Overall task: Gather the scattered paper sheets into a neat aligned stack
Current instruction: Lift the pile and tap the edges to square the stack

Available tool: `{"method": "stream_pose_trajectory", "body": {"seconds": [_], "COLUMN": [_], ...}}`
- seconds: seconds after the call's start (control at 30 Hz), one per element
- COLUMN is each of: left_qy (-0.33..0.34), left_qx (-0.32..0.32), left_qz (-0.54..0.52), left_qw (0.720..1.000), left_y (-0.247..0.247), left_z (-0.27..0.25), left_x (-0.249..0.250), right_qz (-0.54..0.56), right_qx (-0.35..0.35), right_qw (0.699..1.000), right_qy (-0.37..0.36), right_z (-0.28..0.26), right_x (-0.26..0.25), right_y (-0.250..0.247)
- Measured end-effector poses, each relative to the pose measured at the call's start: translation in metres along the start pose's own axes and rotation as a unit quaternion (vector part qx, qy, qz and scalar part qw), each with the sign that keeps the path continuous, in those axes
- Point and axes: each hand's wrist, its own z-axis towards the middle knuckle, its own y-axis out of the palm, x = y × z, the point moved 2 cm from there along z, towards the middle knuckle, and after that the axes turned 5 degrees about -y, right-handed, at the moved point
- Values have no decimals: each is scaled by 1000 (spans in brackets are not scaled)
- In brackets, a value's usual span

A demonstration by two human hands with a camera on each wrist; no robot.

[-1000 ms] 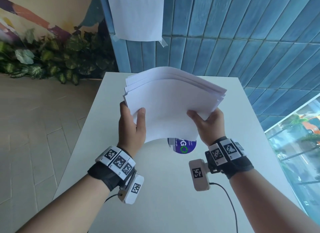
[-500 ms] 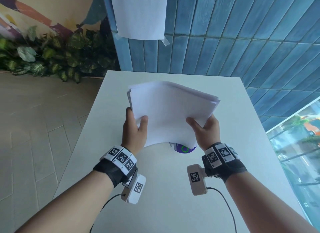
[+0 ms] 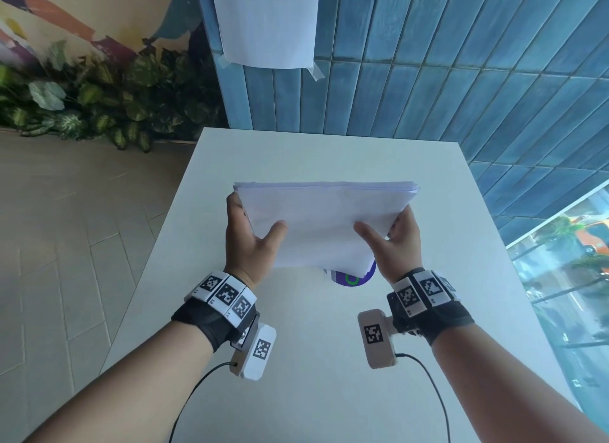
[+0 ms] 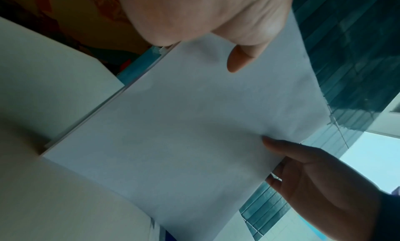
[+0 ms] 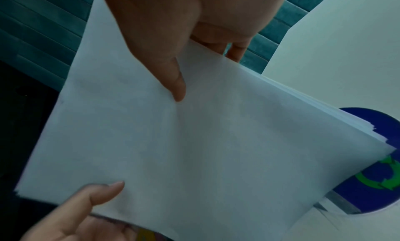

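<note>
Head view: two hands, left hand (image 3: 252, 233) and right hand (image 3: 397, 236), grip one paper stack (image 3: 324, 218)

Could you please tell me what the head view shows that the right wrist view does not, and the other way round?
Only the head view shows the white sheet taped to the blue tiled wall, the leafy green plants and both wrist bands.

Only the right wrist view shows the stepped, not yet flush edges at one corner of the white paper stack.

Both show the stack, the left hand and right hand holding it, and the round blue sticker.
</note>
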Motion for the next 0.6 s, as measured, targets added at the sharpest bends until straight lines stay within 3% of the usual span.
{"method": "stream_pose_trajectory", "body": {"seconds": [0.13, 0.4, 0.6], "left_qy": [-50, -79, -49], "left_qx": [-14, -38, 13], "left_qz": [6, -20, 7], "left_qw": [999, 996, 999], "left_y": [2, 12, 9], "left_z": [2, 7, 12], "left_x": [-10, -7, -1], "right_qz": [9, 5, -22], "right_qx": [1, -6, 3], "right_qw": [1000, 996, 997], "right_qy": [25, 84, 80], "right_z": [4, 7, 11], "right_x": [5, 7, 4], "right_y": [2, 15, 12]}}
